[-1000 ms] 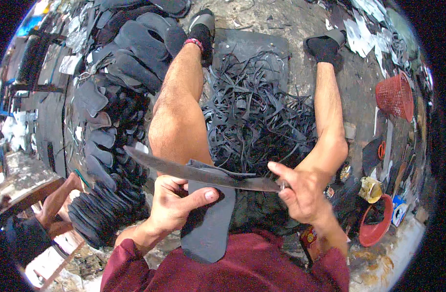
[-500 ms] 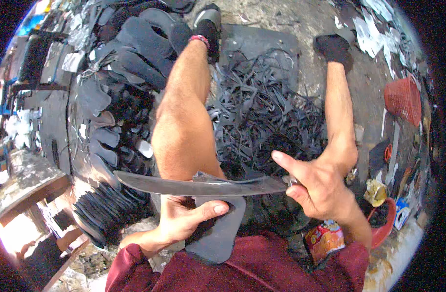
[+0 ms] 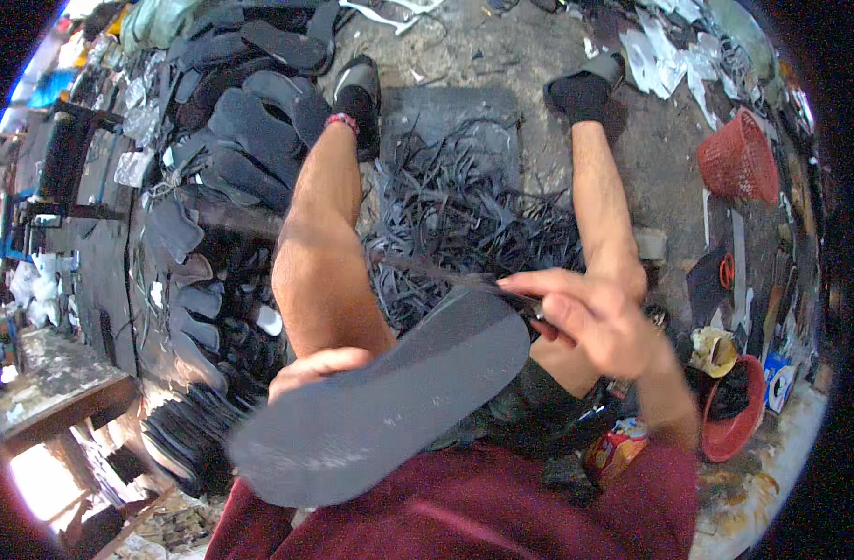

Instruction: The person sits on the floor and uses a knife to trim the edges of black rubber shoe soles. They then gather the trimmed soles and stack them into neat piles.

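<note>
Grey sole, in the head view, slants over the maroon shirt; left hand at its far edge, grip hidden, can't tell whether it's closed; right hand by the upper end, fingers curled round a blurred knife; should the sole twist, that blade could skid leftward, nicking knuckles.

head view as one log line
left hand: holding grey sole | right hand: at sole's upper end, grip unclear | dark strips: heaped between legs
</note>
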